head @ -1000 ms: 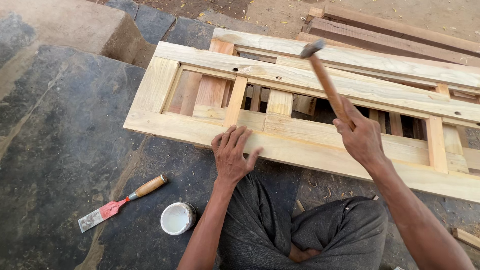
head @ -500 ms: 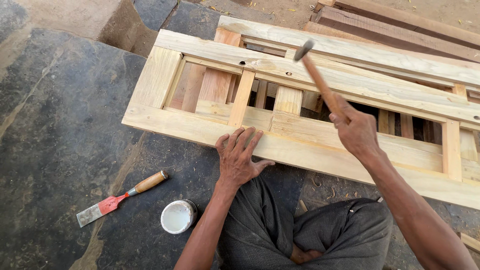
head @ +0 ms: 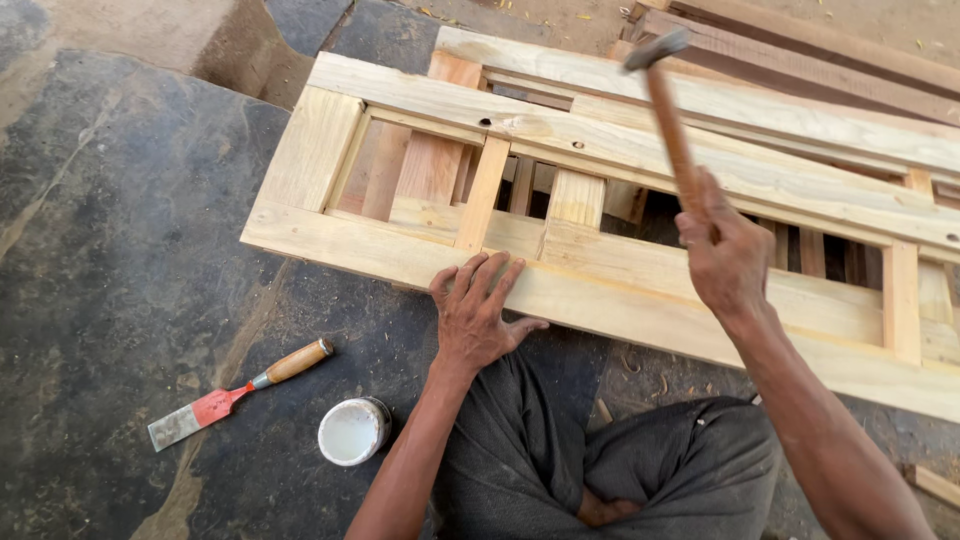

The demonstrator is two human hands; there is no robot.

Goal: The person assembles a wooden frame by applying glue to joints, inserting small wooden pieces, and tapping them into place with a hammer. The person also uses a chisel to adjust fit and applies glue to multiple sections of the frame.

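Overhead, my right hand [head: 728,262] is clenched on the hammer [head: 668,110] — handle running up and away from me.
My left hand [head: 478,318], fingers spread, lies flat on the frame's [head: 620,290] near rail — nearer me than the hammer head.

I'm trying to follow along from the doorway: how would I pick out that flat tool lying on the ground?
Start at the big pale wooden frame lying flat on the dark stone floor. Below its near-left corner, left of the small white round tub, lies the chisel. It alone there has a light wooden handle, a red band and a broad flat grey blade; neither hand touches it.
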